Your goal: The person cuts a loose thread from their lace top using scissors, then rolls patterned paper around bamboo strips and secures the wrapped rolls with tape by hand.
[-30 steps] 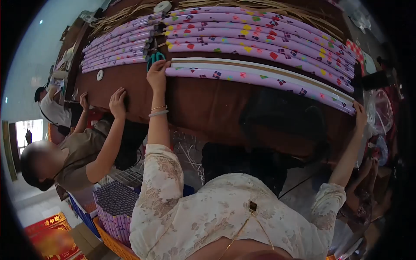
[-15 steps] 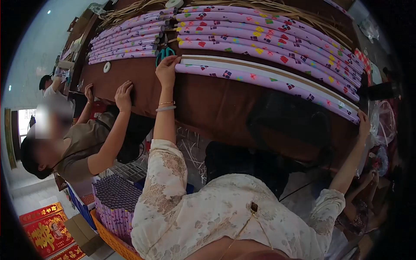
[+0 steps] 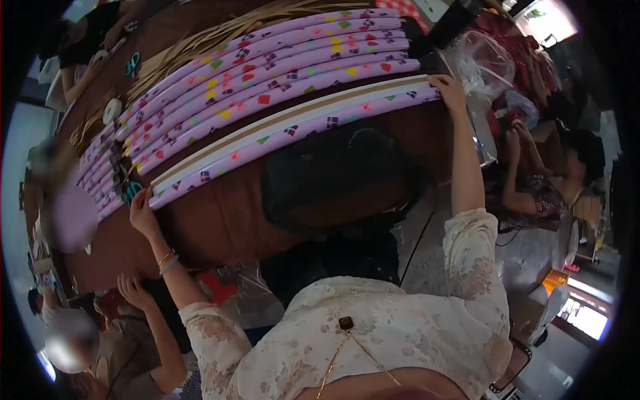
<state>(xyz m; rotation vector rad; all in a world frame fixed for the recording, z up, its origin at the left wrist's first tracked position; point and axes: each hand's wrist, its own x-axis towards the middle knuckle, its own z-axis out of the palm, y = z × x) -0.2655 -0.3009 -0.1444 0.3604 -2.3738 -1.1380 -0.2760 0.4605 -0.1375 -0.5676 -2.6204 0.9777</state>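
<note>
Roll of purple patterned material (image 3: 267,143) laid slantwise across the brown-covered bench (image 3: 230,223), near left to far right, with a brown-striped white band (image 3: 280,116) along its far side. Left hand (image 3: 141,208) at the roll's left end, fingertips pinching the edge there; right hand (image 3: 451,93) at the right end, thumb and fingers pinching that corner. Just beside the left hand, scissors (image 3: 133,192) with teal handles. On the far side, a row of similar purple rolls (image 3: 249,73) side by side, with tan strips (image 3: 193,51) behind and a white tape ring (image 3: 110,113) toward the far left. Past the right hand, a clear plastic bag (image 3: 485,63). Near left, another person's hand (image 3: 135,293) by the bench's near edge.
</note>
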